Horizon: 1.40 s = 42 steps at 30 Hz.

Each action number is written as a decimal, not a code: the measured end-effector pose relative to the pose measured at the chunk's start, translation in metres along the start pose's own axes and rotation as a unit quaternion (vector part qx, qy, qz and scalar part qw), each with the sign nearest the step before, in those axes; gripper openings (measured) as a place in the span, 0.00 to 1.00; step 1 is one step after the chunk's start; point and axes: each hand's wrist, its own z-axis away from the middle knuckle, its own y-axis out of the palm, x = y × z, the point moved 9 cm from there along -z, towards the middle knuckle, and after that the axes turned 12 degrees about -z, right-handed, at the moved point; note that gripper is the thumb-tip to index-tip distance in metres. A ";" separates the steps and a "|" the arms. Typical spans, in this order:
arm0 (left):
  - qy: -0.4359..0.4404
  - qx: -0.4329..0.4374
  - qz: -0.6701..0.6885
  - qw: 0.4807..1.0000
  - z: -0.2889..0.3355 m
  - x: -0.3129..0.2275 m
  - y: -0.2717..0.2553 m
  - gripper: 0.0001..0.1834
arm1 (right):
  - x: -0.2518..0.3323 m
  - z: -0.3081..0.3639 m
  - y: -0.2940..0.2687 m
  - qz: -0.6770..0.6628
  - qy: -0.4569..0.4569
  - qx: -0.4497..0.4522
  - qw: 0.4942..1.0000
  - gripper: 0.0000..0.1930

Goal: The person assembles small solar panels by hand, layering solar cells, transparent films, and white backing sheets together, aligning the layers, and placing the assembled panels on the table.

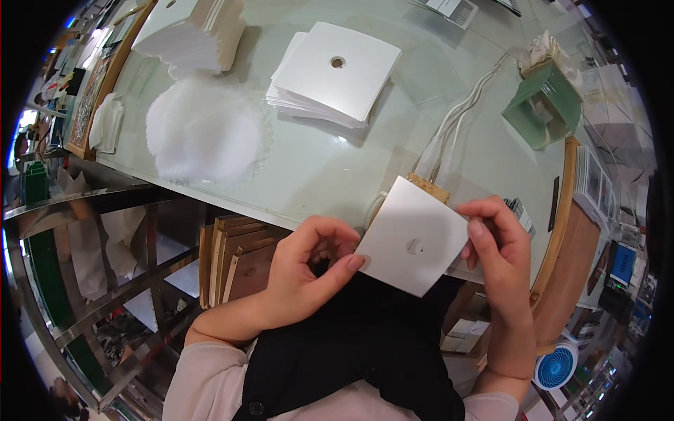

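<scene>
A white square sleeve [393,231] with a round hole in its middle is held tilted over the table's near edge. My left hand [312,263] pinches its left corner, thumb on top and fingers curled beneath. At the opposite corner, the thumb and bent fingers of my right hand [498,245] close on the edge; the fingertips behind it are partly hidden. Something pale shows through part of the hole. Farther off lies a stack of similar white sleeves [316,84], the top one also with a central hole.
Thin round white sheets [203,130] lie piled at left, before a tall stack of white sleeves [193,35]. White cables [456,116] run to a wooden block [428,188] behind the held sleeve. A green box [540,105] stands at right. Wooden boards [242,256] lean below the table.
</scene>
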 end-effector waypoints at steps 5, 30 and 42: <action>-0.041 -0.003 -0.004 0.999 -0.003 0.013 0.001 0.17 | -0.013 -0.010 -0.003 0.021 -0.014 -0.008 1.000 0.08; 0.200 -0.059 -0.260 0.943 -0.007 -0.016 -0.005 0.12 | 0.018 -0.006 0.012 0.286 -0.235 0.047 0.928 0.07; 0.548 -0.106 -0.534 0.636 0.022 -0.056 0.015 0.09 | 0.039 0.014 0.035 0.485 -0.448 0.108 0.743 0.17</action>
